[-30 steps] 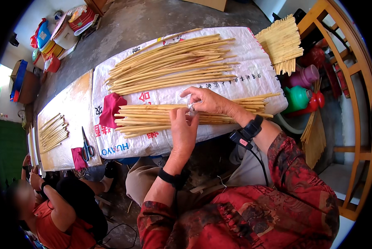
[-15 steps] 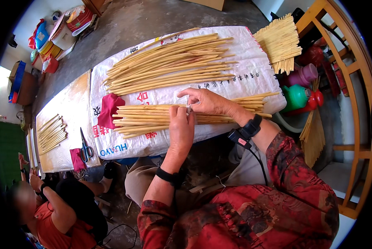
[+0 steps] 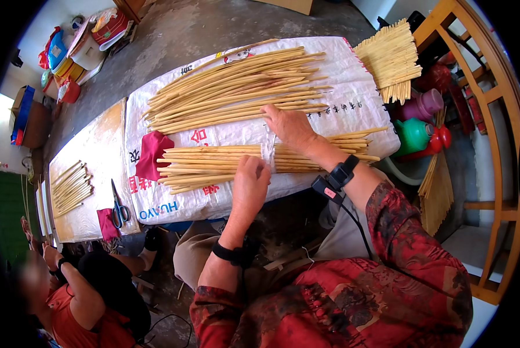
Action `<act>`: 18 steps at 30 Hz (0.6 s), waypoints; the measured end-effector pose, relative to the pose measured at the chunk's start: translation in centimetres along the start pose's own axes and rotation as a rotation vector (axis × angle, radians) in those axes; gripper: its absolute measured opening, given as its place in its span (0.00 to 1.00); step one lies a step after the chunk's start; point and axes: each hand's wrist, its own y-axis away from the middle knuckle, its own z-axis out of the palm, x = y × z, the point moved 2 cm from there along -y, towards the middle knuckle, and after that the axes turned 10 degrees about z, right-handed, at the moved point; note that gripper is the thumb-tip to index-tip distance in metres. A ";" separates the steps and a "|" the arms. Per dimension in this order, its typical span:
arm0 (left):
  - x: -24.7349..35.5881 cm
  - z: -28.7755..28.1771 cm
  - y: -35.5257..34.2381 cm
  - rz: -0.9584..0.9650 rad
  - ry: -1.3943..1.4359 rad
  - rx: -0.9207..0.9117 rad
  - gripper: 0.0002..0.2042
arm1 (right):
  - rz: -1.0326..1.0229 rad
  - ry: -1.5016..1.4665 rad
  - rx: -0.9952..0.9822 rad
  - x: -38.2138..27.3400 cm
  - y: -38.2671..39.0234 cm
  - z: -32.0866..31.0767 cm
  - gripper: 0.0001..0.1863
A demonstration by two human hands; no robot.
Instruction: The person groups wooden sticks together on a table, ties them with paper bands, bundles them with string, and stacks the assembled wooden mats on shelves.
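Head view showed the left hand with fingers curled inward over the bundle, just beside its white band; whether it gripped anything was hidden. The right hand was half-curled, fingertips at the near side of the loose sticks; a hold on any stick could not be made out. Slim, round and yellowish, the bundle's sticks lay along the near edge of the surface, a white woven sack; the loose ones, slightly bowed, spread toward its far edge. Crumpled crimson cloth sat near its left edge, and a jagged-ended stick mat by its far right corner
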 end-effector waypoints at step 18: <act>1.1 -0.8 1.2 -0.107 0.260 -0.300 0.05 | 0.115 0.277 -0.055 1.2 -1.5 3.2 0.07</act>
